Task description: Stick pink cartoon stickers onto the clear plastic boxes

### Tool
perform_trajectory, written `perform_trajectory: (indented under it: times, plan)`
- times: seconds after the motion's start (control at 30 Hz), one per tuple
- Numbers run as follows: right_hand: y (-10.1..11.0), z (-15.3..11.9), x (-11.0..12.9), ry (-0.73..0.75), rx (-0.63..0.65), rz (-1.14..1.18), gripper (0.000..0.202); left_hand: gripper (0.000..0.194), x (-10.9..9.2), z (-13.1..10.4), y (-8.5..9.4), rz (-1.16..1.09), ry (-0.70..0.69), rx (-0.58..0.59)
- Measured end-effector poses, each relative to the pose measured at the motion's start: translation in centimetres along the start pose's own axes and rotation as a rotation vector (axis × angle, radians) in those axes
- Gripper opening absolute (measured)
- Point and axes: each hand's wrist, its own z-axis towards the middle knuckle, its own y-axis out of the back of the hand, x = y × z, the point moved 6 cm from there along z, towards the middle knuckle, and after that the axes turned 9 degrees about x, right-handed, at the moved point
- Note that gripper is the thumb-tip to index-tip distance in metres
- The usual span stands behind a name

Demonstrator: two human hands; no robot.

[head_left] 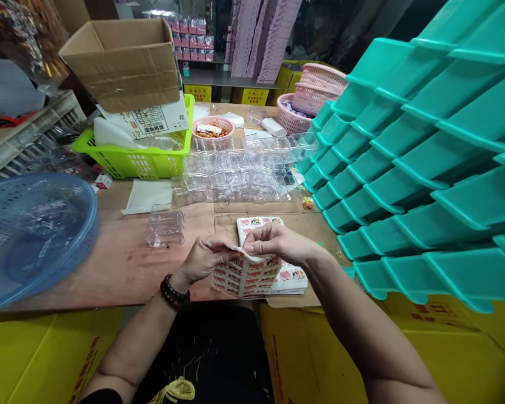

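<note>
A printed sticker sheet [246, 278] with rows of small pink and orange pictures hangs bent over the table's front edge. My left hand [204, 259] pinches its upper left part. At its top edge, the fingers of my right hand [267, 242] are pressed together on the same sheet. Behind and beneath lies a stack of similar sheets [258, 221], with more sheets [292, 279] to the right under my wrist. A clear plastic box [165, 226] stands on the table left of my hands.
Many clear plastic boxes [239, 174] lie behind my hands. Stacked teal bins [404, 163] rise at the right. A blue basket [37, 230] is at the left, a green basket [138, 163] with a cardboard box [126, 73] behind it. Pink baskets [315, 92] stand farther back.
</note>
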Motion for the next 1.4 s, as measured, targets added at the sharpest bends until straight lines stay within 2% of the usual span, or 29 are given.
perform_trajectory:
  times: [0.1, 0.23, 0.3, 0.5, 0.67, 0.77, 0.83, 0.93, 1.07, 1.17, 1.23, 1.4]
  plan:
    - [-0.1, 0.6, -0.5, 0.025, -0.041, 0.078, 0.040, 0.030, -0.5, 0.3, 0.1, 0.019, -0.082, 0.029]
    - [0.0, 0.3, 0.2, 0.187, -0.122, 0.137, 0.037, 0.031, -0.6, 0.7, 0.2, 0.048, -0.082, 0.021]
    - [0.0, 0.0, 0.4, 0.213, -0.112, 0.174, 0.034, 0.030, -0.7, 0.8, 0.1, 0.051, -0.085, 0.025]
    - [0.0, -0.1, -0.7, 0.148, -0.043, 0.350, 0.038, 0.032, -0.3, 1.2, -0.7, 0.058, -0.038, 0.085]
    - [-0.5, 0.6, -1.6, 0.089, 0.035, 0.347, 0.042, 0.038, 0.0, 1.6, -1.2, 0.025, -0.006, 0.132]
    - [-0.4, 0.4, -1.3, 0.116, 0.003, 0.310, 0.040, 0.036, -0.2, 1.8, -1.1, 0.016, -0.035, 0.125]
    - [0.1, -0.3, -0.7, 0.163, -0.087, 0.191, 0.034, 0.033, -0.2, 1.8, -1.0, 0.018, -0.023, 0.095]
    - [0.7, -1.9, 0.8, 0.281, -0.276, -0.182, 0.019, 0.031, 0.0, 1.9, -0.8, 0.030, 0.044, 0.032]
    - [0.4, -4.0, 2.3, 0.446, -0.624, -0.735, 0.011, 0.033, 0.6, 2.0, -1.0, -0.015, 0.111, -0.001]
    - [-0.2, -4.7, 2.2, 0.458, -0.855, -1.075, 0.009, 0.036, 0.8, 2.5, -1.2, -0.118, 0.136, 0.006]
    - [-0.4, -4.5, 1.6, 0.433, -0.869, -1.209, 0.014, 0.039, 1.0, 3.2, -1.2, -0.123, 0.190, 0.008]
    - [0.9, -3.1, -0.7, 0.323, -0.669, -1.254, 0.029, 0.042, 1.3, 6.4, -0.3, 0.115, 0.322, 0.022]
